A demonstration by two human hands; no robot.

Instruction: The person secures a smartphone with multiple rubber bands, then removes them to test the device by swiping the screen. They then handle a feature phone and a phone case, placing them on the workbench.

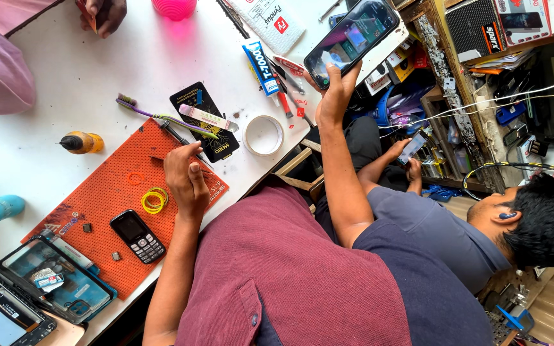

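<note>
My right hand (336, 96) is raised over the table's edge and grips a black smartphone (352, 33) with its screen lit. My left hand (186, 179) rests on the orange work mat (107, 192), fingers curled in, with nothing visible inside them. Just left of that hand lie yellow rubber bands (154, 200). A small black keypad phone (137, 236) lies lower on the mat. A purple toothbrush (155, 116) and a black flat package (205, 122) sit just beyond my left hand's fingertips.
A tape roll (263, 135), an orange bottle (81, 142), a blue tube (261, 64) and opened phones (52, 279) lie on the white table (46, 83). A person in a grey shirt (431, 224) at right holds a phone (412, 147). Another person's hand (107, 13) is at the top left.
</note>
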